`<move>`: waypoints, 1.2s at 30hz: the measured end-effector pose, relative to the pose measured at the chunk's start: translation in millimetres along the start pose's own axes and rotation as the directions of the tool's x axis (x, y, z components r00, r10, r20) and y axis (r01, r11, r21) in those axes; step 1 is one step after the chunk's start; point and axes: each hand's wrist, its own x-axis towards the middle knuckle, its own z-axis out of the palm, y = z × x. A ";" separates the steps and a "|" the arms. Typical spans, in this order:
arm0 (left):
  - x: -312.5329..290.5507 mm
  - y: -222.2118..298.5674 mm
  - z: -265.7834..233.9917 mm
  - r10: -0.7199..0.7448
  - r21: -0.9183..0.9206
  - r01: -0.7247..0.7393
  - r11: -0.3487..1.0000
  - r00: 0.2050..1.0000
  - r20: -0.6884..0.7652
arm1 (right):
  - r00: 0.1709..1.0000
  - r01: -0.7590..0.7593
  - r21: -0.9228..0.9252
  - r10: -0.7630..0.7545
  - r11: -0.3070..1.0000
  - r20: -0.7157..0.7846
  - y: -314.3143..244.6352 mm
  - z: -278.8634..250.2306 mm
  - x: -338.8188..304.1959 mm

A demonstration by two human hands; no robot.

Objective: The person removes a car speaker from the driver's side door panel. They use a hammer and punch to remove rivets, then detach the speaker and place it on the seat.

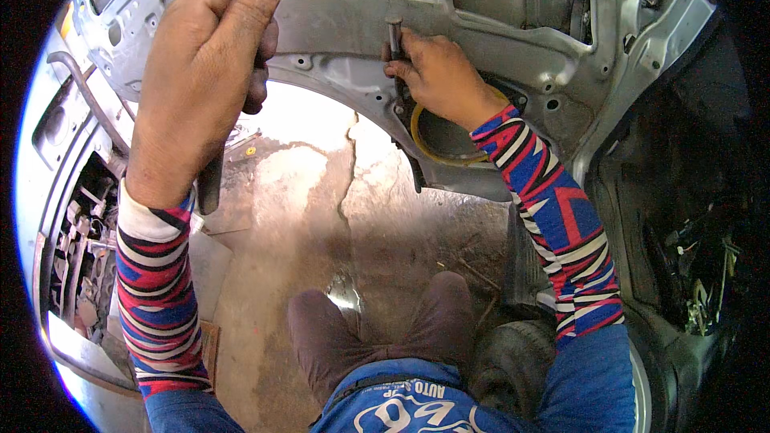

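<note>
My left hand (196,72) is raised at the upper left, fingers wrapped round a hammer. Its dark handle (210,186) sticks out below the wrist, and part of a dark head shows above the thumb at the top edge. Farther right, my right hand (445,80) grips a short metal punch (394,32) upright between thumb and fingers. The punch has a flat, round top; its lower tip is hard to make out against the panel. Behind both hands is a bare grey car body panel (345,68) with holes and pressed ridges.
A round opening with a yellow rim (417,132) lies below my right hand. Beneath the panel's curved edge is a cracked, stained concrete floor (305,208). A dark tyre (513,361) stands beside my leg. Various parts (84,252) lie at the far left.
</note>
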 end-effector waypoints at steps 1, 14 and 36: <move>1.5 -0.5 1.1 -0.019 -0.009 0.019 1.000 1.000 0.012 | 1.000 0.011 0.020 -0.011 1.000 -0.012 1.0 0.4 -0.8; 4.7 3.0 -10.2 -0.043 0.256 0.017 0.966 0.994 0.097 | 0.999 -0.024 -0.021 0.023 1.000 -0.037 -0.4 5.4 4.1; 34.4 -6.4 -9.6 0.188 0.454 -0.168 0.875 0.982 0.001 | 0.998 0.049 0.010 -0.048 0.999 -0.048 4.1 6.8 2.6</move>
